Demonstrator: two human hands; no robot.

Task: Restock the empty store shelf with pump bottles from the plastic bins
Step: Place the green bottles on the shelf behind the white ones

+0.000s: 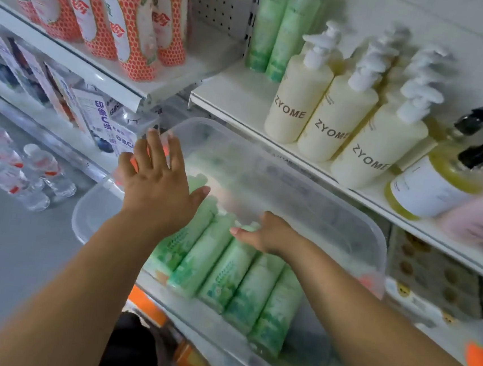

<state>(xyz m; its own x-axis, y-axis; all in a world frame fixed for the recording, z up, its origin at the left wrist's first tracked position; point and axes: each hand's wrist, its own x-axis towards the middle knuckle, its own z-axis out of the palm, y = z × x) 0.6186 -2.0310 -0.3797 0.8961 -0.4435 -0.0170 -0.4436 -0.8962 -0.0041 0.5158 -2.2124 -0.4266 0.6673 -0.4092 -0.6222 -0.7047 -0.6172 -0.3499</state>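
left hand [158, 180] flat, fingers spread wide, holding nothing, over clear plastic bin [89, 221], pale green bottles [226, 270] lying side by side inside, right hand [267, 235] on one bottle's top, fingers hidden, grip unclear, cream pump bottles [328, 123] upright on shelf [236, 99]

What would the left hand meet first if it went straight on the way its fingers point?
Probably the clear bin, its far rim just ahead of the left hand; beyond that, the shelf edge. Depth is unclear.
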